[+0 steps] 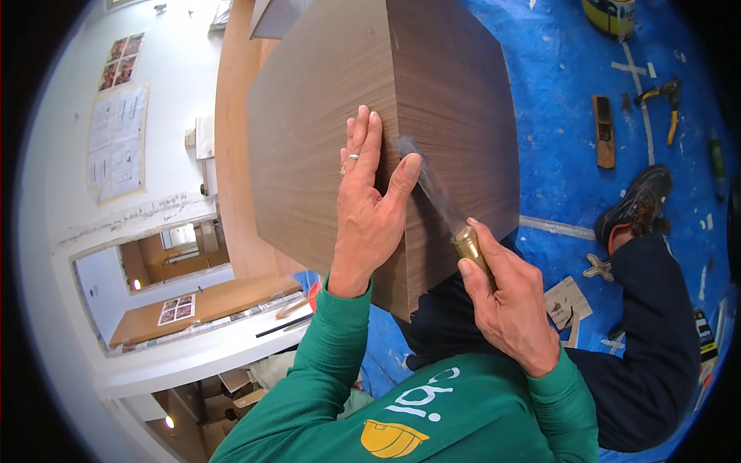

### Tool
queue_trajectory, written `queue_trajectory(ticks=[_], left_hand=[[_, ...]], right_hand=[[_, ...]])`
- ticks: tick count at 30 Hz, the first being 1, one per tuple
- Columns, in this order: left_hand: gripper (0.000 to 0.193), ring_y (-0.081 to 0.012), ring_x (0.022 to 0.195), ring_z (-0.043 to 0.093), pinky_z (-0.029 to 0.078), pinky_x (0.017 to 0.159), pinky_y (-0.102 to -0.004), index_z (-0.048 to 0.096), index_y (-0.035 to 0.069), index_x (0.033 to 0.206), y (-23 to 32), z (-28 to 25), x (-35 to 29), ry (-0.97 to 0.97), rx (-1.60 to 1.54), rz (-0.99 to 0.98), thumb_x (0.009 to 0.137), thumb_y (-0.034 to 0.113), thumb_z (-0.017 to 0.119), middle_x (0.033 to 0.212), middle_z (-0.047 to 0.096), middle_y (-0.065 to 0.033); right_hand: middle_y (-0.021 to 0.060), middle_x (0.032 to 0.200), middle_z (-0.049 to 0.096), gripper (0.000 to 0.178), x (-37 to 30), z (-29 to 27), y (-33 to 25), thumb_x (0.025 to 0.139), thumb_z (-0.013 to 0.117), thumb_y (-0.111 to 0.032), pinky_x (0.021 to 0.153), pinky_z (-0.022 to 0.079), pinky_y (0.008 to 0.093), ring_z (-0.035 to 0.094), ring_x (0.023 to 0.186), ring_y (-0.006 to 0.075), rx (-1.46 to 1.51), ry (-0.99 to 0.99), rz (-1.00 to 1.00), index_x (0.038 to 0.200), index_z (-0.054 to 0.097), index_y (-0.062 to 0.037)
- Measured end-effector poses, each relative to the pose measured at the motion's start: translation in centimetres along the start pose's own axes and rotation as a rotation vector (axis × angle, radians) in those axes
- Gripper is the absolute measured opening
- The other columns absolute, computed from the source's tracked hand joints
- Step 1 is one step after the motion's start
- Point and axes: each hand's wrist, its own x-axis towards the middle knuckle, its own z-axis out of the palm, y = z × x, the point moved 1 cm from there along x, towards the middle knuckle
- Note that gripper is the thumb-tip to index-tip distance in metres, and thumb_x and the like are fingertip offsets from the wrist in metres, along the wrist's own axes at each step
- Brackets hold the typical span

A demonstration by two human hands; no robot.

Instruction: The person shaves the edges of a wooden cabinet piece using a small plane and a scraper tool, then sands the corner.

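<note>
A brown wood-grained box (324, 116), like a cabinet, stands before me with a corner edge running toward me. My left hand (370, 201) lies on its left face, fingers stretched out and thumb reaching across the edge. In my right hand (505, 301) is a file (440, 197), gripped by its handle below a brass-coloured ferrule. The blade is long, grey and smeared by motion, so its exact surface cannot be read. It slants up and left along the right face, its tip near the edge and my left thumb; whether the thumb touches it is unclear.
On the blue floor sheet (556, 154) at the right lie a hand plane (603, 131) and a yellow-handled hammer (671, 108). A yellow tub (610, 17) stands at the far right. My shoe (637, 202) rests nearby. A white wall with an opening (162, 270) is at the left.
</note>
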Motion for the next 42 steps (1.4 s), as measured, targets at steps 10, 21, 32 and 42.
queue_trajectory(ticks=[10, 21, 32, 42], left_hand=[[0.075, -0.0314, 0.175, 0.026, 0.03, 0.138, -0.0441, 0.047, -0.005, 0.17, 0.2, 0.3, 0.4, 0.04, -0.021, -0.045, 0.113, 0.034, 0.075, 0.185, 0.037, -0.0183], [0.08, -0.037, 0.173, 0.029, 0.027, 0.139, -0.048, 0.052, -0.009, 0.165, 0.5, 0.7, 0.6, 0.096, -0.109, -0.078, 0.109, 0.04, 0.08, 0.18, 0.043, -0.0241], [0.077, -0.035, 0.173, 0.031, 0.03, 0.138, -0.0467, 0.055, -0.006, 0.165, 0.6, 0.6, 0.6, 0.08, -0.032, -0.062, 0.109, 0.042, 0.08, 0.18, 0.045, -0.0217], [0.079, -0.0354, 0.173, 0.03, 0.027, 0.138, -0.0471, 0.054, -0.006, 0.165, 1.0, 0.2, 0.7, 0.085, -0.042, -0.06, 0.11, 0.045, 0.077, 0.18, 0.045, -0.0212]], right_hand=[[0.0225, 0.098, 0.075, 0.052, 0.3, 0.4, 0.1, 0.11, 0.074, -0.012, 0.073, 0.058, 0.0462, 0.073, 0.078, 0.0385, 0.016, 0.031, 0.015, 0.157, 0.061, 0.0037], [0.0238, 0.098, 0.075, 0.051, 0.9, 0.5, 0.3, 0.11, 0.074, -0.012, 0.073, 0.059, 0.0462, 0.074, 0.079, 0.0389, -0.001, 0.037, -0.006, 0.157, 0.061, 0.0047], [0.024, 0.1, 0.076, 0.051, 0.9, 0.4, 0.2, 0.109, 0.074, -0.011, 0.074, 0.059, 0.0464, 0.075, 0.08, 0.0393, -0.007, 0.036, 0.013, 0.156, 0.062, 0.0045], [0.0245, 0.099, 0.075, 0.051, 0.9, 0.3, -0.5, 0.109, 0.075, -0.012, 0.073, 0.059, 0.0465, 0.074, 0.079, 0.0394, 0.008, 0.02, 0.02, 0.156, 0.062, 0.0047]])
